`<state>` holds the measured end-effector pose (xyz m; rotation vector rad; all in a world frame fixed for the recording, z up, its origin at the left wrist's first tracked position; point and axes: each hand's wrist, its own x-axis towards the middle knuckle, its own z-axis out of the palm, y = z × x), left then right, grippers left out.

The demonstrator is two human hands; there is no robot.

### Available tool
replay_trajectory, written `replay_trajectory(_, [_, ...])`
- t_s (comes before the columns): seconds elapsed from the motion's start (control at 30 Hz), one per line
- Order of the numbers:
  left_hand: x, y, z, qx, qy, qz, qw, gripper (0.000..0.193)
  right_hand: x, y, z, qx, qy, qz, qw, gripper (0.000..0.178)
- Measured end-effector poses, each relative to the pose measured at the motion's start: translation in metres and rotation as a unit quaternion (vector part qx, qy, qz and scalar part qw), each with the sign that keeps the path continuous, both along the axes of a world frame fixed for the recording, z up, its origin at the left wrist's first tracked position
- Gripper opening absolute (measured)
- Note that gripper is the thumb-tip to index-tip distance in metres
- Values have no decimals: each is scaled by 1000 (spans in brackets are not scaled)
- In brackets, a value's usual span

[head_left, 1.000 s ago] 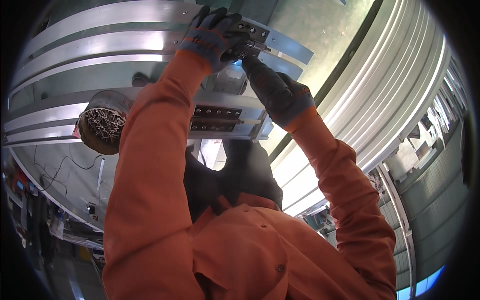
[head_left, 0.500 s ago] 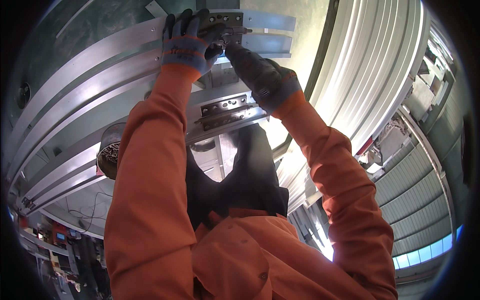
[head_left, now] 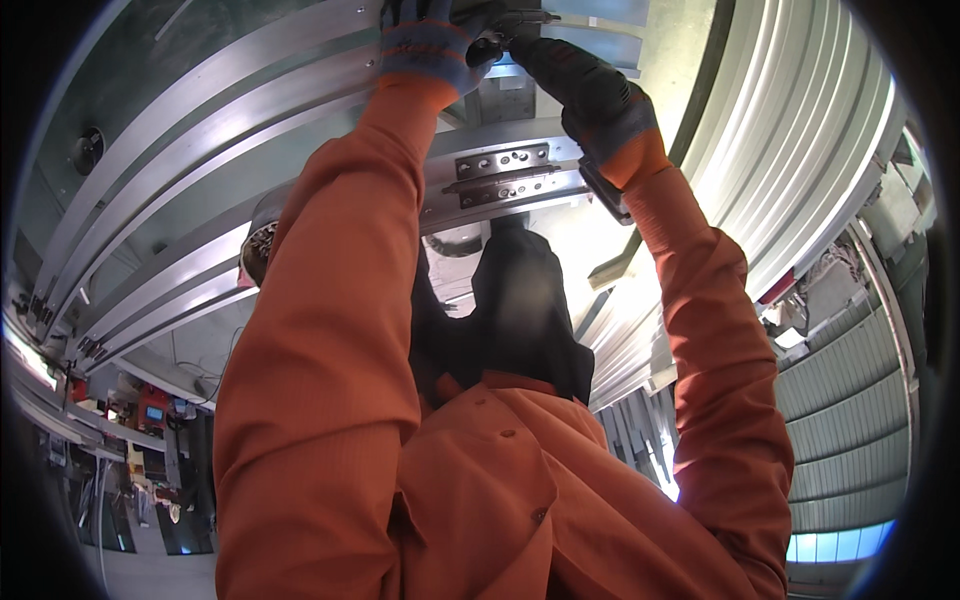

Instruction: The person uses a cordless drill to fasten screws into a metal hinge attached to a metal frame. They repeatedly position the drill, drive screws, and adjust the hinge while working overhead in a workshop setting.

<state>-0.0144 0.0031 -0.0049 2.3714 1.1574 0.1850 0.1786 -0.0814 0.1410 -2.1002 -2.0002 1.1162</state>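
Observation:
My right hand, in a grey-and-orange work glove, grips a dark cordless drill by its handle. The drill's front end points up and left at a metal hinge on an aluminium profile. My left hand, gloved alike, lies over the profiles beside the hinge. Its thumb and forefinger are pinched close to the drill's tip; what is between them is too small to make out. The top edge of the view cuts off the other fingertips. A second hinge sits on the nearer profile.
Long aluminium profiles run off to the left. A can of small fasteners stands beside my left forearm, partly hidden. Stacked pale profiles lie to the right. Shelving with a red device is at the lower left.
The view has shifted, so hands, drill and hinges appear higher and farther right. The drill is still held against the same hinge area, with my left hand beside it.

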Motion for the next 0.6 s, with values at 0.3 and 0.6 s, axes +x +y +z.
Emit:
replay_trajectory(0.3, [7,-1,0,-47,20,-24,998,51,0,-18,-6,70,63,-49,994,45])
replay_trajectory(0.6, [-3,-6,0,-17,-12,19,1000,65,-11,-28,-13,56,52,-72,994,49])
